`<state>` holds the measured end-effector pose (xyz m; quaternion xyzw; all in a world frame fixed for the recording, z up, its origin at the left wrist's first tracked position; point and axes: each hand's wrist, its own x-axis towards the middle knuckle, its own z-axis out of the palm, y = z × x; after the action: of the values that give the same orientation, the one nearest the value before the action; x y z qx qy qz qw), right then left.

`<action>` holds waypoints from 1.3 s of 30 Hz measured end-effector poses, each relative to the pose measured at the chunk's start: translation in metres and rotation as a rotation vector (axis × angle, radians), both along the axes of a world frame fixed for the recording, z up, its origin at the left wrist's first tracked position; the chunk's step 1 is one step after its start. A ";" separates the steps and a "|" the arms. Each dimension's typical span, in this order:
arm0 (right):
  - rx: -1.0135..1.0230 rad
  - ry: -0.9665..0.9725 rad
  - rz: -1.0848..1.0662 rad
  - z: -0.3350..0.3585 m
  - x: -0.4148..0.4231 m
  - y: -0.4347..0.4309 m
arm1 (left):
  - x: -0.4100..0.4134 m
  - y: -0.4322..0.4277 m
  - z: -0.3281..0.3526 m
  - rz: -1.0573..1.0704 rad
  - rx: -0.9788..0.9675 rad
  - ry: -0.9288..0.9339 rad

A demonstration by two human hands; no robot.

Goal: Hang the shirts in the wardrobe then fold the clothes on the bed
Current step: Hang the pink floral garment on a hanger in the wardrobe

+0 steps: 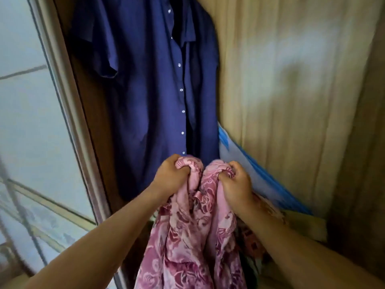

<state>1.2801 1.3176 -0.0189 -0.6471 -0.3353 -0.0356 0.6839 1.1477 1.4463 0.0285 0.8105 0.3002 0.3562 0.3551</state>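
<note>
- Up front, both hands were closed in fists on a pink floral cloth [187,236], holding its bunched top edge just below the hem of a navy shirt [150,90]
- Left hand [170,178] gripped the left bunch, fingers curled tight into the fabric
- Right hand [235,182] gripped the right bunch the same way, close beside the left hand but not touching it
- Below the fists the cloth hung down loose between the forearms to the bottom edge of the view
- Navy shirt hung inside the wardrobe [291,80], short-sleeved, its white buttons running down the front; the hanger was out of view
- Right of the shirt, a blue-and-white sheet [250,170] leaned against the wardrobe's pale wood panel
- At the left stood a light door frame [68,113] with glass panes [27,122] beyond it
</note>
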 end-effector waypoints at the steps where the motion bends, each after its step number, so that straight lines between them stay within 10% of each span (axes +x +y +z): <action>1: 0.008 -0.009 -0.031 0.007 0.006 -0.001 | 0.012 0.005 0.005 -0.052 -0.008 -0.009; 22: 0.018 -0.413 -0.575 0.226 0.120 -0.078 | 0.167 -0.005 0.223 -0.570 -0.049 -0.370; 29: 0.067 -0.463 -0.641 0.299 0.150 -0.075 | 0.180 0.026 0.301 -0.432 0.103 -0.438; 39: 0.001 -0.474 -0.783 0.368 0.209 -0.099 | 0.168 0.070 0.390 0.097 0.812 -0.237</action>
<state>1.4895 1.2182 0.3492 -0.6985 -0.2127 -0.4388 0.5237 1.3158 1.5163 0.4189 0.8228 0.1304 0.5528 0.0217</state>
